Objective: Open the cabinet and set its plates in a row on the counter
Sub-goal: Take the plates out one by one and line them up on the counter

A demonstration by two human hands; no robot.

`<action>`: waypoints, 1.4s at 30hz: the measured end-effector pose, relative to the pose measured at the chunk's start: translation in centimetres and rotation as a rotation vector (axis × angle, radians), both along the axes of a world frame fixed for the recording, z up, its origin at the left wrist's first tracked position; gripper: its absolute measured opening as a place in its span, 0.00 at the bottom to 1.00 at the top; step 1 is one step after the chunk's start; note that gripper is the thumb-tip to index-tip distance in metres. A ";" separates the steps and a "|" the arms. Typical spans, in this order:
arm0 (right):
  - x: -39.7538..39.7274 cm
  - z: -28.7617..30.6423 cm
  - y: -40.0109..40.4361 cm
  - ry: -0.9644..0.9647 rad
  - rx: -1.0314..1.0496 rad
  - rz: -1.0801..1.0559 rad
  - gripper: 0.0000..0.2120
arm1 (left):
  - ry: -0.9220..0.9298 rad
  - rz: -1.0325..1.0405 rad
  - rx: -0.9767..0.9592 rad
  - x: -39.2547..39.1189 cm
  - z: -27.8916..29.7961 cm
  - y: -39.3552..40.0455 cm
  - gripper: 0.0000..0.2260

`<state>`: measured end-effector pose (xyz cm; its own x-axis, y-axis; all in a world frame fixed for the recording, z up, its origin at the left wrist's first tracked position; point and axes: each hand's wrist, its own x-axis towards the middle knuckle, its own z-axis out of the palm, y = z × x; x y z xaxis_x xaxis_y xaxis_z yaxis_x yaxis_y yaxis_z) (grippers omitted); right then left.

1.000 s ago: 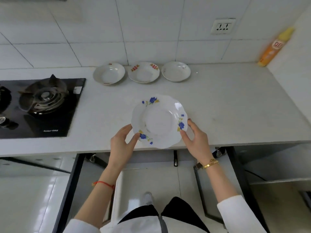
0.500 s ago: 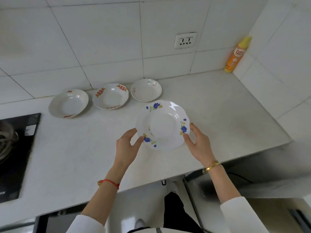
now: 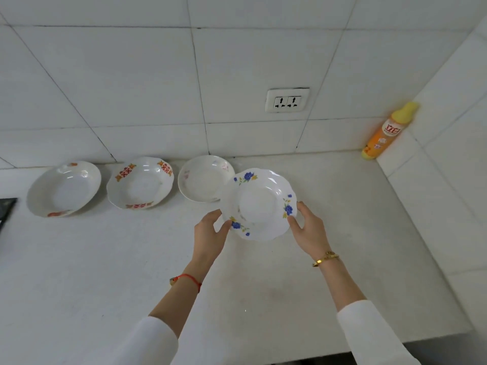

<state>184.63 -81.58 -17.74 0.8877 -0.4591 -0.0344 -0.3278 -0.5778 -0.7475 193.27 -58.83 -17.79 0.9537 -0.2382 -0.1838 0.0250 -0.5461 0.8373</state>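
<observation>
— What does the plate being handled look like?

— The blue-flowered plate is white and deep, with a scalloped rim and three sprays of blue flowers with small yellow blossoms and green leaves. Its well is bare.

— Where is it?

— Above the white counter, just right of the row, its left edge overlapping the nearest plate from this angle. I cannot tell whether the two touch.

— And the hands?

— Both grasp it. The left hand pinches the near-left rim, thumb on top by a flower spray. The right hand grips the right rim the same way. A red cord bracelet sits on the left wrist, a gold bracelet on the right.

— The row itself?

— Three plates along the tiled wall, all empty. The left plate has faint orange-red marks on its rim. The middle plate carries red and orange character-like motifs, too small to read. The right plate has pale pink traces.

— Any readable writing?

— Not really. The orange bottle with a yellow cap stands in the far right corner; its label has a red-and-white logo I cannot make out. A double wall socket is set in the tiles above.
</observation>
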 end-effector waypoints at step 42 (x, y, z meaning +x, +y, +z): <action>13.4 -7.2 -11.9 0.296 -0.081 -0.002 0.20 | -0.032 0.034 0.202 8.4 -6.1 -12.6 0.15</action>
